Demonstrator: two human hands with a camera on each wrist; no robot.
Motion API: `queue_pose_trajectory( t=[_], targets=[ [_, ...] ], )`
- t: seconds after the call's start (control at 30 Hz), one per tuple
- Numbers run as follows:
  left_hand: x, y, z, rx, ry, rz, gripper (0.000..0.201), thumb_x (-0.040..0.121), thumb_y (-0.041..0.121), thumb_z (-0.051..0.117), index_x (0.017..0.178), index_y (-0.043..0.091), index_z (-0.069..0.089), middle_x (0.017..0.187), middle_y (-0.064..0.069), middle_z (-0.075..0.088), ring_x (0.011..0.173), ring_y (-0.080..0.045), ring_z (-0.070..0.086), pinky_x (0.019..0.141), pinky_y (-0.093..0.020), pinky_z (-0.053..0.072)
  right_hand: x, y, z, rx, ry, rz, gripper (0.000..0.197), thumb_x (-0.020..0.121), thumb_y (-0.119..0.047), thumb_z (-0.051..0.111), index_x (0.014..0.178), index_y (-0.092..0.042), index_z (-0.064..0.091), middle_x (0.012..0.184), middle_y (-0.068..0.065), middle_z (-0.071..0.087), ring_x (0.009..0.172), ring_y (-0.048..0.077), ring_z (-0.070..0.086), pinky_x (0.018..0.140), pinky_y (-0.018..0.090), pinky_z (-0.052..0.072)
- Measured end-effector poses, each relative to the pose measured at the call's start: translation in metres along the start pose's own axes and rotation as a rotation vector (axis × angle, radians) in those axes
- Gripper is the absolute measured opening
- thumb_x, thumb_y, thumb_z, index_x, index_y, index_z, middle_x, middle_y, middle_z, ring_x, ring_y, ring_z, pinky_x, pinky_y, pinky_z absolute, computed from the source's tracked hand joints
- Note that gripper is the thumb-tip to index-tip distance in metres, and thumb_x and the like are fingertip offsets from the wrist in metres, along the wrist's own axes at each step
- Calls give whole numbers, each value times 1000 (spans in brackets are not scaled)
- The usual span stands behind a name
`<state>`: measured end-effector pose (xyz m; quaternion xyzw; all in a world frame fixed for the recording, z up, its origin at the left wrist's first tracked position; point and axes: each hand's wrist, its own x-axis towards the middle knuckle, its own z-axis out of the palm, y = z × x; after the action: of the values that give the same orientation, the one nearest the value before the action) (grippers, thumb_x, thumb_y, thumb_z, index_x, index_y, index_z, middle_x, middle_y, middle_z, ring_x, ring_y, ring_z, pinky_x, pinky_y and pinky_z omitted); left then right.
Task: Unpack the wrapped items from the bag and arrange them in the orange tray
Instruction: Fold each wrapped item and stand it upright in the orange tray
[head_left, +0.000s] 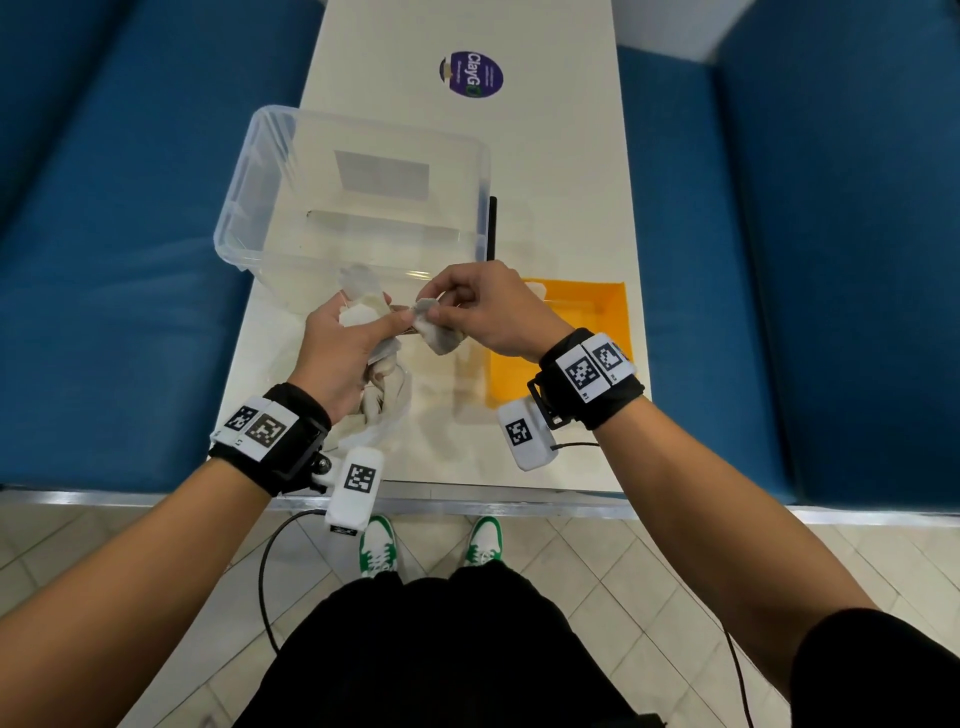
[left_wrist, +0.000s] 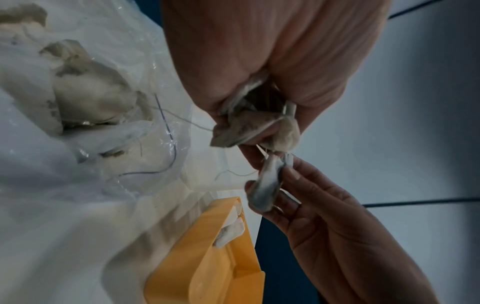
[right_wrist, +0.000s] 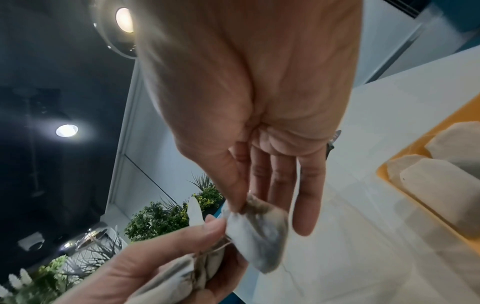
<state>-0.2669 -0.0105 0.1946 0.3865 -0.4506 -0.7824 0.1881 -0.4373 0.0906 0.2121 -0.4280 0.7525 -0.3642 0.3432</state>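
Observation:
My left hand (head_left: 382, 317) grips a bundle of whitish wrapped sachets (head_left: 361, 306) with loose strings, just above the table's near end. My right hand (head_left: 434, 309) pinches one sachet (head_left: 440, 336) at its top edge between thumb and forefinger, right against the bundle. In the left wrist view the single sachet (left_wrist: 267, 185) hangs below the bundle (left_wrist: 249, 127). The right wrist view shows the pinch on the sachet (right_wrist: 259, 232). A clear plastic bag (head_left: 382, 402) with more sachets lies under my left hand. The orange tray (head_left: 613, 312) sits to the right and holds a few sachets (right_wrist: 441, 189).
A large clear plastic bin (head_left: 249, 208) stands on the white table behind my hands. A black rod (head_left: 491, 228) lies beside the bin's right wall. A purple sticker (head_left: 470, 74) marks the far tabletop. Blue benches flank the table on both sides.

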Motion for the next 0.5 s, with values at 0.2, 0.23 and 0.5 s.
queue_pose_trajectory(
  t=[0.2,0.23,0.5],
  targets=[
    [-2,1,-1,326,20,156,25,85,11,86,98,7,64,70,-4,64,47,-13,47,42,-23,38,-6,-9,-1,-207,38,-119,7,92,-26,73,94,-20,76,82,-11,73,77,0,68,76,18,56],
    [-1,1,-3,385,24,178,25,84,15,87,97,9,66,78,-9,68,51,-13,51,42,-24,41,-7,-10,-1,-262,39,-151,7,92,-24,73,92,-19,77,82,-11,72,77,0,67,75,18,55],
    [-5,-2,-3,198,-18,120,31,87,13,84,108,2,65,67,4,65,46,-12,38,43,-25,33,-10,-14,1,-211,209,-202,8,86,-21,70,82,-18,75,79,-9,71,69,3,60,69,19,52]
  ],
)
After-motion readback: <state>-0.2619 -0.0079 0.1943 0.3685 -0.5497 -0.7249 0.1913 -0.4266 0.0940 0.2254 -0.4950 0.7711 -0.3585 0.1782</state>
